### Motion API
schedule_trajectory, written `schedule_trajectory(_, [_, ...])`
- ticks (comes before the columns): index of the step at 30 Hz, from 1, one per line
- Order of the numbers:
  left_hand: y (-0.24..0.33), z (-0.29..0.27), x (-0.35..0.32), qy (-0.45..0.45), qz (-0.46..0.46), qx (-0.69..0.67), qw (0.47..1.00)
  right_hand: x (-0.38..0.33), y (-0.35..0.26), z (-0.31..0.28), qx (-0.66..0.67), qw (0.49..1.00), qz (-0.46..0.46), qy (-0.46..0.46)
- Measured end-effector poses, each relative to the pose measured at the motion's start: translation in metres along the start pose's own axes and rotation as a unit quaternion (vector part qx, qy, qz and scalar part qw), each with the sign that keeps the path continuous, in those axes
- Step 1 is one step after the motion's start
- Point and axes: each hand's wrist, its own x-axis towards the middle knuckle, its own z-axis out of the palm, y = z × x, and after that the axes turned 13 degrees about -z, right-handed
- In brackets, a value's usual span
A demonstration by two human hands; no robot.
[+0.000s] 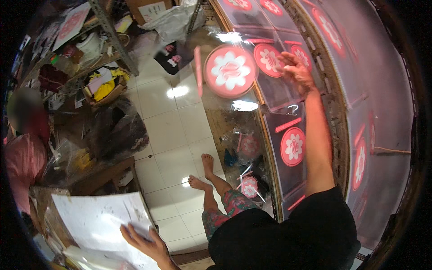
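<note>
Nearest to me, my left hand (pixel 146 243) lies flat at the lower left, fingers (pixel 130 231) spread and pressed on a large white sheet (pixel 101 220) that rests on a stack at the near left. It grips nothing; the palm just weighs on the paper's near edge.

My bare legs and feet (pixel 204 173) stretch out over the white tiled floor (pixel 171 130) in the middle. Just right of them, under the table edge, sit clear bags (pixel 247 146) with small round red labels inside, and one more round red label (pixel 249 186) lies near my knee.

To the right runs a long worktable (pixel 335 130) covered with clear plastic sleeves, each carrying a round red sticker with a white flower shape. One such sticker (pixel 293 146) sits beside my forearm, with short red strips above and below it.

Further off, my right hand (pixel 294 69) reaches out over the table, fingers (pixel 288 57) loosely open and slightly curled, touching a clear sleeve (pixel 279 85) whose red flower sticker (pixel 268 60) lies just left of the hand. I cannot tell whether the fingertips pinch the sleeve or only rest on it. Left of that, a bigger round red sign (pixel 230 70) with a white flower stands out at the table's edge.

At the far left, another person in a pink shirt (pixel 20 166) sits by cluttered shelves (pixel 90 58).
</note>
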Motion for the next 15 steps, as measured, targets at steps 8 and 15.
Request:
schedule_trajectory(8, [0.028, 0.005, 0.011, 0.05, 0.014, 0.086, 0.995, -0.006, 0.107, -0.216, -0.074, 0.988, -0.044, 0.126])
schedule_trajectory(15, [0.037, 0.008, 0.013, 0.03, -0.003, 0.118, 0.993, -0.026, 0.145, -0.344, -0.285, 0.941, -0.077, 0.163])
